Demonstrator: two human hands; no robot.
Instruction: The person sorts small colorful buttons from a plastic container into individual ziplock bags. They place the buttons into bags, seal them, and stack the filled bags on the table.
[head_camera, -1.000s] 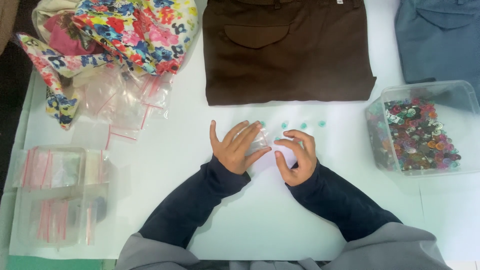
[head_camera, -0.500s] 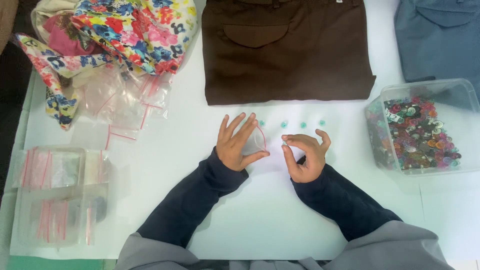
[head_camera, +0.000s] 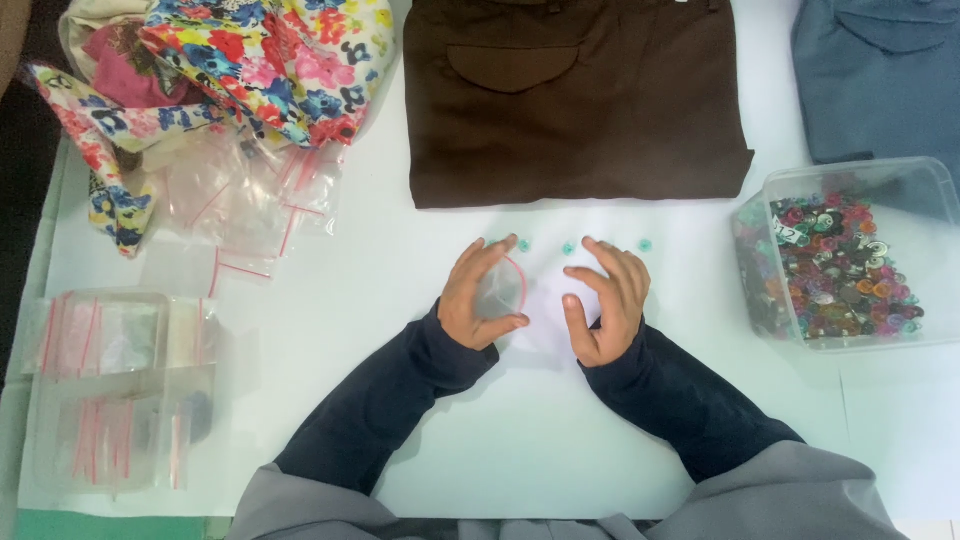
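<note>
Both hands spread since before: left hand (head_camera: 482, 296) pinches small clear bag (head_camera: 502, 290), right hand (head_camera: 607, 300) fingers wide, empty; keep bag mouth open nr teal buttons (head_camera: 568, 247).

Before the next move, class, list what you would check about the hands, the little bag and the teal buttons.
1. Small clear bag held in left hand: ok.
2. Bag mouth open: cannot tell.
3. Right hand free of any load: ok, nothing visible in it.
4. Teal buttons lying loose on the white table near the fingertips: ok.
5. Clear tub of mixed buttons beside the right hand: ok.
</note>
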